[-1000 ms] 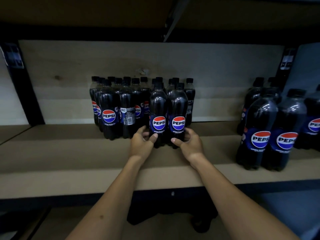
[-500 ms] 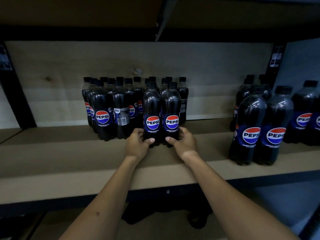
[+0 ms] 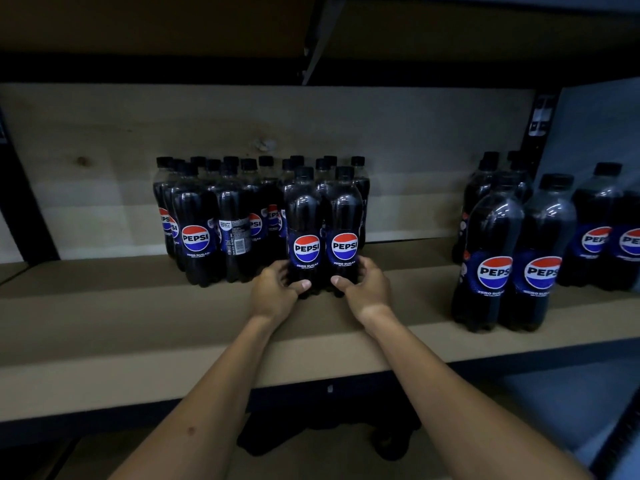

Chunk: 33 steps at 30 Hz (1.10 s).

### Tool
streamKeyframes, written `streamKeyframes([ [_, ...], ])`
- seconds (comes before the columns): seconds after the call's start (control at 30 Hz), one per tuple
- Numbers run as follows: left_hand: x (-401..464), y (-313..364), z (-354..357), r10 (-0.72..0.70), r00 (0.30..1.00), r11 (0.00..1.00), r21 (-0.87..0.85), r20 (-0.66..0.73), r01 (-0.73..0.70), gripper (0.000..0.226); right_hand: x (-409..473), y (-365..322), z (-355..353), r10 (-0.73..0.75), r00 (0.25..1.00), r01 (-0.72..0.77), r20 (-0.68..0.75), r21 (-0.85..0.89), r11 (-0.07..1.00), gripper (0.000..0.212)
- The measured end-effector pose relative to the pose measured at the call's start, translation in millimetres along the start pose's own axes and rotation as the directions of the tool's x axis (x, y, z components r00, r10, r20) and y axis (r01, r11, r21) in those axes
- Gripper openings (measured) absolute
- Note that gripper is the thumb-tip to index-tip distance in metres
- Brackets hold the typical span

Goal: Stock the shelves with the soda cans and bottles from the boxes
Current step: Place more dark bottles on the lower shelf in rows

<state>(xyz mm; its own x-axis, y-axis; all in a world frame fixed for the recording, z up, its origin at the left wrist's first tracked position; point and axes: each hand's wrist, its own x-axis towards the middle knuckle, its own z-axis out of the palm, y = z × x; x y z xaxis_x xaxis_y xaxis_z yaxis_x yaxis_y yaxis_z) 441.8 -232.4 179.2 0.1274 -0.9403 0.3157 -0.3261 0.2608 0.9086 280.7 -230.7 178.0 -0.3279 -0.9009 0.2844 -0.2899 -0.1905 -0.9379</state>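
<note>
On the dim shelf [image 3: 104, 327], two upright bottles [image 3: 306, 237] stand touching, just ahead of the cluster [image 3: 221, 216]. Left hand [image 3: 275, 292] and right hand [image 3: 367, 289] each grip one base, rows directly behind.

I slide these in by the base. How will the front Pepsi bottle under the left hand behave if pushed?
The front Pepsi bottle looks full, so probably heavy. Tall and narrow, it may tip if shoved high. The left hand grips it low, likely steadier.

Dim light; pale plywood back panel [image 3: 415, 140]; black steel upright [image 3: 24, 209]
</note>
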Motion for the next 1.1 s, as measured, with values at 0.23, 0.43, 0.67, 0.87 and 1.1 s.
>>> streamKeyframes([
  [0.23, 10, 11, 48, 0.067, 0.998, 0.995, 0.074, 0.014, -0.068, 0.050, 15, 5, -19, 0.067, 0.984, -0.078, -0.166, -0.057, 0.995, 0.046],
  [0.43, 32, 14, 88, 0.070, 0.997, 0.992, 0.104, 0.031, -0.073, 0.053, 39, 16, -45, 0.069, 0.983, -0.082, -0.170, -0.071, 0.994, 0.042],
  [0.67, 51, 12, 111, 0.064, 0.997, 0.986, 0.151, 0.036, -0.068, 0.055, 62, 29, -51, 0.056, 0.984, -0.077, -0.169, -0.122, 0.989, 0.026],
  [0.87, 52, 9, 108, 0.048, 0.998, 0.993, 0.110, 0.039, -0.052, 0.057, 59, 31, -54, 0.043, 0.987, -0.055, -0.152, -0.080, 0.995, 0.036],
  [1.1, 42, 12, 101, 0.051, 0.997, 0.995, 0.087, 0.056, -0.056, 0.061, 49, 29, -61, 0.037, 0.994, -0.042, -0.107, -0.040, 0.998, 0.044],
])
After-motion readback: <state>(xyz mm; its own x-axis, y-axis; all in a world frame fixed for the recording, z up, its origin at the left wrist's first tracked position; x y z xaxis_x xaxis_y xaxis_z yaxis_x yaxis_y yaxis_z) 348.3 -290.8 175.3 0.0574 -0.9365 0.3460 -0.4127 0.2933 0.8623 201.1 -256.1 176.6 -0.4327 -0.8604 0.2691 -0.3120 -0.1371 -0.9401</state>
